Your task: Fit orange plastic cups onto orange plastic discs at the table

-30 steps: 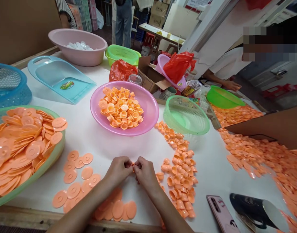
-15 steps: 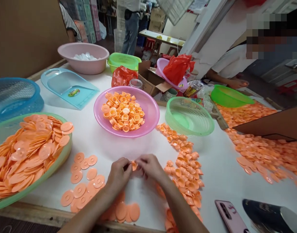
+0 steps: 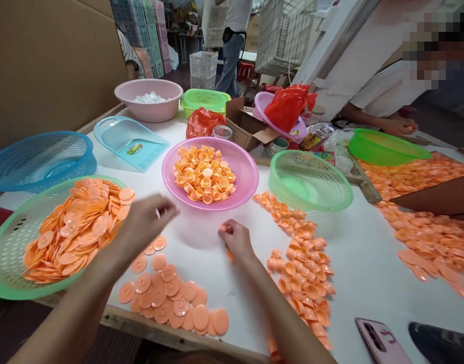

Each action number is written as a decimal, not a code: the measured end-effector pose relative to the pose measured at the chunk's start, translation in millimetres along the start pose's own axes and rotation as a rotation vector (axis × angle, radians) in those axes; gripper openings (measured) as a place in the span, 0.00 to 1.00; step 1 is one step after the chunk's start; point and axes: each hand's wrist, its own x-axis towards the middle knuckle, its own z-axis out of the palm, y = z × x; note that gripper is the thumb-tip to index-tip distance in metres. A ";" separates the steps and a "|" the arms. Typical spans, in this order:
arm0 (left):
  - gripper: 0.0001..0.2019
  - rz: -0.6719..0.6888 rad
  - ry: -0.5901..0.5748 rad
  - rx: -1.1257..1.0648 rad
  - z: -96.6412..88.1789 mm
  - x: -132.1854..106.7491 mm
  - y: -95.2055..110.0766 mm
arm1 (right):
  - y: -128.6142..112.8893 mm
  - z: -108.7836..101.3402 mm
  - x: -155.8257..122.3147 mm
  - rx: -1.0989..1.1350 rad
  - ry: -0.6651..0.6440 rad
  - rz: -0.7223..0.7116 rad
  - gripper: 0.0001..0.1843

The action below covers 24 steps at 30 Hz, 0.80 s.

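Note:
My left hand (image 3: 150, 216) is raised between the green basket of flat orange discs (image 3: 71, 230) and the pink bowl (image 3: 249, 177); its fingers are somewhat blurred, a gap shows by the thumb, and nothing is visible in them. In front of the bowl, my right hand (image 3: 237, 240) pinches a small orange cup-shaped piece (image 3: 224, 228); another bit of orange shows under its fingers. The bowl holds a heap of small orange cup-like pieces (image 3: 205, 174). Loose orange discs (image 3: 167, 296) lie near the table edge. A band of orange cups (image 3: 302, 273) lies right of my right forearm.
A blue basket (image 3: 42, 156), light-blue scoop (image 3: 141, 151) and pale pink basin (image 3: 148, 101) stand at the back left. A light-green basket (image 3: 311, 179) is right of the bowl. A phone (image 3: 381, 341) lies front right. Beyond a divider, another person's hands (image 3: 401, 126) are near orange pieces.
My hands were together at a small orange piece; they have parted. The left has moved up and left, the right slightly up. The view has shifted, and a person behind has moved with a crate.

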 end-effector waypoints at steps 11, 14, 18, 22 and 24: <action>0.40 0.254 -0.261 0.375 119.3 -112.3 -10.6 | 36.5 -40.7 -82.9 -0.240 -0.012 -0.052 0.20; 0.47 0.358 -0.236 0.296 144.0 -83.3 19.9 | 40.6 -46.5 -85.9 -0.327 0.030 -0.063 0.18; 0.47 0.436 -0.207 0.282 155.9 -86.8 29.2 | 46.5 -57.9 -88.9 -0.313 0.016 -0.027 0.12; 0.31 0.378 -0.131 0.241 138.5 -100.5 18.4 | 47.1 -65.8 -85.5 -0.178 0.013 0.068 0.04; 0.20 0.346 -0.099 0.153 131.2 -98.1 21.2 | 41.9 -66.9 -81.0 -0.087 0.020 0.112 0.07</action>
